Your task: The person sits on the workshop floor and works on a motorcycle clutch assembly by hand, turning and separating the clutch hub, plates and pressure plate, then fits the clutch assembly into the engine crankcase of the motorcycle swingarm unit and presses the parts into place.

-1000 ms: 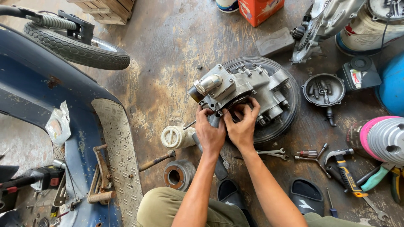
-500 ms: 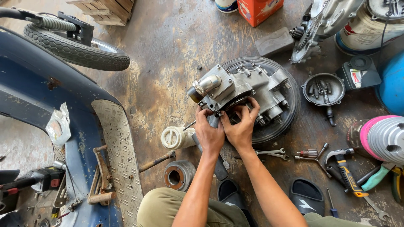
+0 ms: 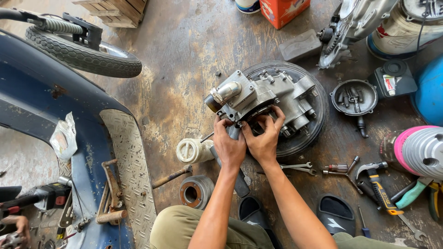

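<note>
The left hand [image 3: 229,146] and right hand [image 3: 264,140] lay side by side, both curled onto the near underside of the engine [image 3: 263,99], fingers closed on its casing. The engine sat tilted on a tyre [image 3: 302,138] on the concrete floor [image 3: 184,60]. Just left of the wrists lay a white cap [image 3: 190,151]; to the right, 2 spanners [image 3: 299,167] and a hammer [image 3: 380,186].

A matt cast-metal engine block [image 3: 265,99] (grimy in places) is seated on a ribbed black rubber tyre [image 3: 304,133] over rough, stained concrete floor [image 3: 184,60].
</note>
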